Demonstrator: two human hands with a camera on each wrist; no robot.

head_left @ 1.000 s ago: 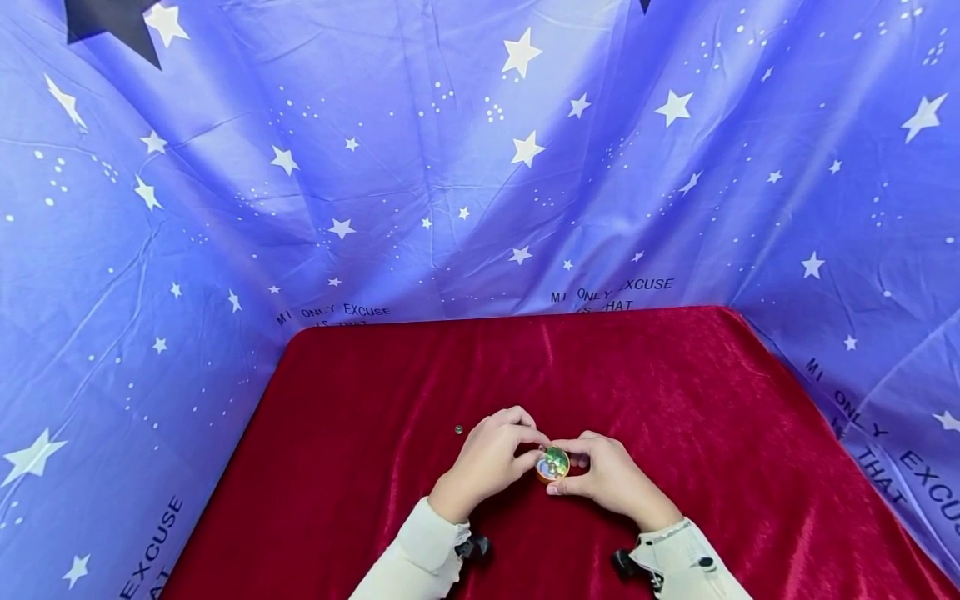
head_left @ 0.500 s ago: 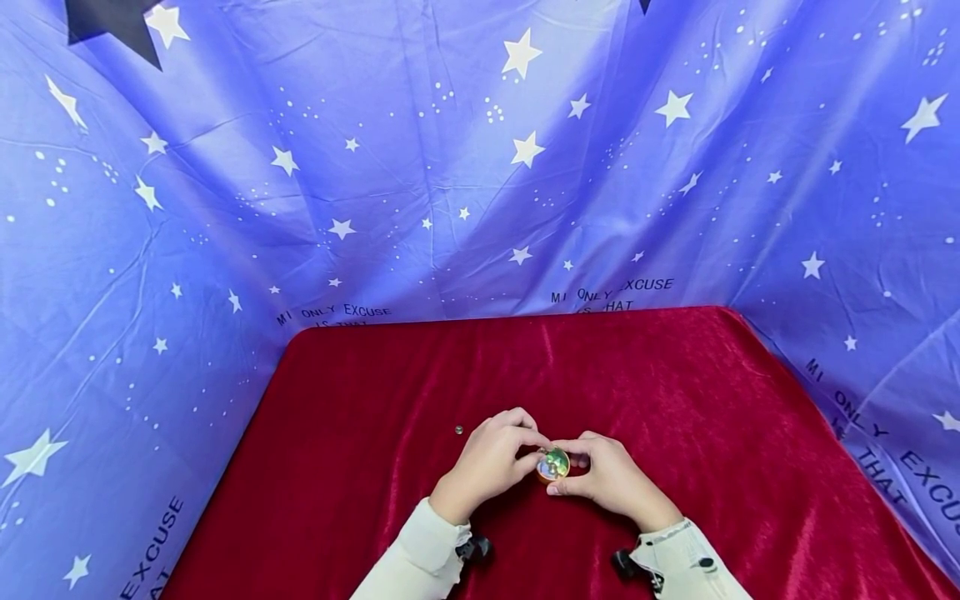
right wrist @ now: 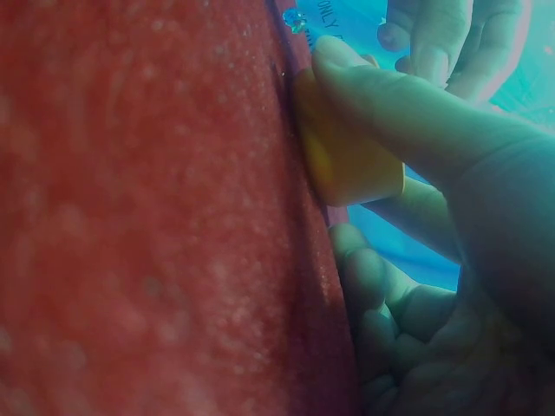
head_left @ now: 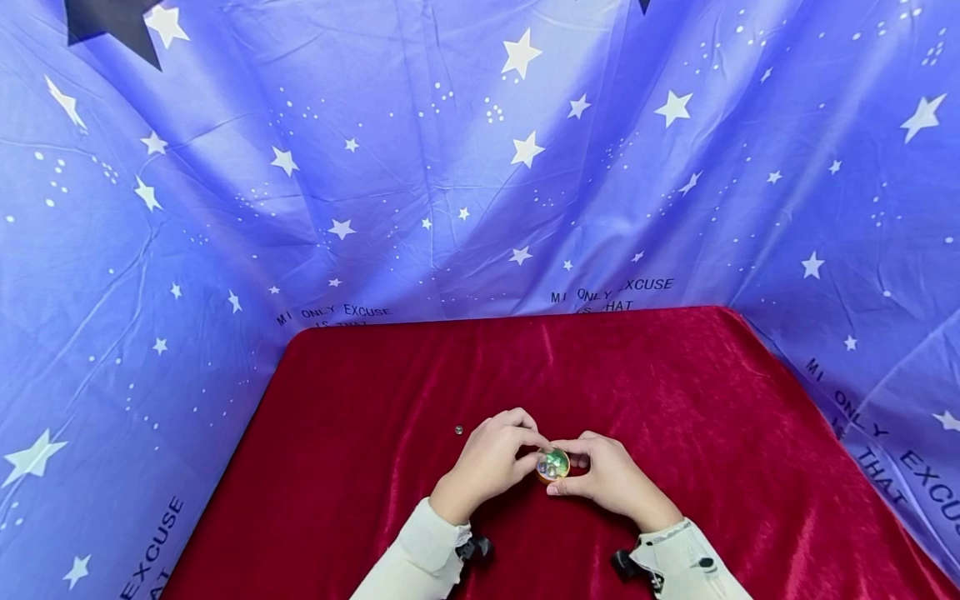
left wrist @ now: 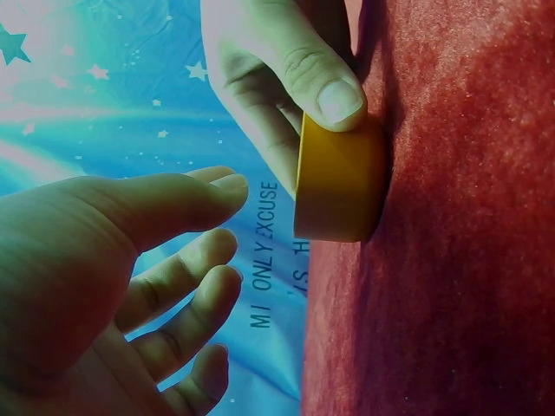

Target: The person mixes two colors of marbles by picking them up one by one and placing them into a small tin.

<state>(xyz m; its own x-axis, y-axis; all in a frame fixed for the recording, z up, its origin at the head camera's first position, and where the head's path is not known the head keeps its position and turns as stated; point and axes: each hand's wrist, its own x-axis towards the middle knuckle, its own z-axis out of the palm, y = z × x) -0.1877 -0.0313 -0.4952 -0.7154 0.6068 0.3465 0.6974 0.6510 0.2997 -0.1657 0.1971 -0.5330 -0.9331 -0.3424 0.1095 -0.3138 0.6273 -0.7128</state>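
Note:
My right hand [head_left: 618, 475] grips a small round orange cup [left wrist: 342, 186] by its side, thumb on the near wall and fingers on the far one. The cup stands upright on the red cloth, its inside shiny and green. Clear marbles [head_left: 552, 471] lie inside it. My left hand [head_left: 491, 450] hovers at the cup's left rim, thumb and index finger close together. In the left wrist view that hand [left wrist: 130, 260] is a little apart from the cup, its fingers loosely bent, and nothing shows between them. A single clear marble [head_left: 459, 430] lies on the cloth beyond the left hand.
Red velvet cloth [head_left: 360, 417] covers the table, whose far edge meets a blue curtain [head_left: 420, 167] printed with stars and lettering. Similar curtain hangs along both sides. Dark wrist-worn devices [head_left: 476, 548] sit at both cream sleeves [head_left: 420, 546].
Clear marbles show more distinctly inside the cup, near the left fingertips, than before. Both hands and the loose marble on the cloth keep nearly the same places.

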